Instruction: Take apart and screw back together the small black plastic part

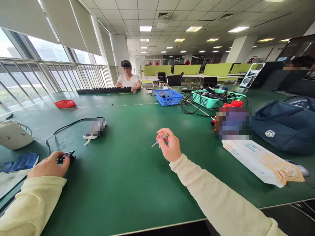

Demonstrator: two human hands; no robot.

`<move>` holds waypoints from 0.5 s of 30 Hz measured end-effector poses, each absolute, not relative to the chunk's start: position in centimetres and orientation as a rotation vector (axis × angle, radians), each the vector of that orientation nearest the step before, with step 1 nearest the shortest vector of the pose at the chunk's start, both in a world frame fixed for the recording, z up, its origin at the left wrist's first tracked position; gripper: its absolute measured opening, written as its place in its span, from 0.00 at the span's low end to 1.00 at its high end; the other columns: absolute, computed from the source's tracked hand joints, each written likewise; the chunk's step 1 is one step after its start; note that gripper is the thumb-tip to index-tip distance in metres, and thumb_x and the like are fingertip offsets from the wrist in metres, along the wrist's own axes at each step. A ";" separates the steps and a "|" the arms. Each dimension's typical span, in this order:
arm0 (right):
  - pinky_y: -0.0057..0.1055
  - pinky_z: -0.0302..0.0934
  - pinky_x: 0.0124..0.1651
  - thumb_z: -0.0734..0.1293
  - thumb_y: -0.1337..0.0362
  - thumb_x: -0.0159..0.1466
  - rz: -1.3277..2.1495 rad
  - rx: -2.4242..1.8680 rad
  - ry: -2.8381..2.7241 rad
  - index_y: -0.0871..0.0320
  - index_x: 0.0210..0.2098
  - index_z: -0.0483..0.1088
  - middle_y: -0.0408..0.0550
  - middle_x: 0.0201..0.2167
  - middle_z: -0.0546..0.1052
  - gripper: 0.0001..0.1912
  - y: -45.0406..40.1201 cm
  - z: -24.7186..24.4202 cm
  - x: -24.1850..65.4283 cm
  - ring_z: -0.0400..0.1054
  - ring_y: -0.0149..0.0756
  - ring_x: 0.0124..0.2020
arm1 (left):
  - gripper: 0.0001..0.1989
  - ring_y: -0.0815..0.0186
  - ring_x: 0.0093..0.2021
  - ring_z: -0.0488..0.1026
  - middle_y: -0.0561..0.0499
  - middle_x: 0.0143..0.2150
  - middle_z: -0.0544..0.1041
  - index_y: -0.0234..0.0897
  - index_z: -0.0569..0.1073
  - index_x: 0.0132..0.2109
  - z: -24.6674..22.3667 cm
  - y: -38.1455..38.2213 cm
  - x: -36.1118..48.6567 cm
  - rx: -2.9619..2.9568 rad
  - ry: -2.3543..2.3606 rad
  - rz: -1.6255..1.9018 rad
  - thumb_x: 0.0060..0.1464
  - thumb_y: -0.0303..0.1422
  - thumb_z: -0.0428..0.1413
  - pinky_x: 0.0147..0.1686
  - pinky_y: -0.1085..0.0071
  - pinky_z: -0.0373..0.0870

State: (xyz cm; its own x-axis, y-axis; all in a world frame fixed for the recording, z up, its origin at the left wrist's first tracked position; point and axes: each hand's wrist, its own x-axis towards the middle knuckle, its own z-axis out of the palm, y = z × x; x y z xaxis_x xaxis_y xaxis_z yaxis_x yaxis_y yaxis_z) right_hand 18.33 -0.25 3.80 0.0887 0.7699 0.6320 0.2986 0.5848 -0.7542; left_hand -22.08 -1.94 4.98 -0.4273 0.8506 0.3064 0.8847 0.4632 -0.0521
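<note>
Out over the green table (118, 177), my right hand (171, 147) is closed around a small precision screwdriver (163, 136). Its handle looks pale purple, and its thin tip points down to the left. At the left, my left hand (49, 165) grips a small black flat piece (72, 157) between thumb and fingers. Most of that piece is hidden by the hand, so its exact kind cannot be made out. Just beside the left hand lie blue and whitish work gloves (21, 162).
A white appliance (14, 134) and a cabled, blurred object (94, 128) stand on the left. Farther back are a red tray (64, 104), a blue basket (168, 100) and a green basket (209, 102) of cables. A wipes pack (258, 160) and navy bag (287, 124) lie right. A person (128, 80) sits opposite.
</note>
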 end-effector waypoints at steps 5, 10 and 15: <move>0.27 0.63 0.26 0.61 0.60 0.64 0.445 -0.957 -1.489 0.55 0.38 0.65 0.42 0.26 0.74 0.06 -0.2 3.8 18.3 0.65 0.28 0.20 | 0.24 0.53 0.39 0.74 0.42 0.39 0.80 0.39 0.72 0.48 4.9 -2.0 -21.8 -1.483 -2.430 -0.201 0.58 0.50 0.42 0.38 0.63 0.67; 0.27 0.63 0.26 0.62 0.60 0.64 0.439 -0.953 -1.496 0.55 0.38 0.65 0.42 0.26 0.74 0.06 -0.3 3.8 18.2 0.65 0.29 0.21 | 0.25 0.52 0.41 0.74 0.43 0.42 0.80 0.40 0.71 0.48 4.5 -1.9 -22.0 -1.495 -2.420 -0.185 0.58 0.51 0.42 0.37 0.63 0.67; 0.27 0.63 0.25 0.62 0.60 0.64 0.438 -0.946 -1.496 0.54 0.38 0.65 0.42 0.26 0.74 0.06 -0.4 3.9 18.2 0.65 0.29 0.21 | 0.26 0.50 0.46 0.73 0.40 0.45 0.79 0.36 0.70 0.52 3.9 -1.7 -23.0 -1.602 -2.288 -0.149 0.56 0.49 0.46 0.43 0.62 0.67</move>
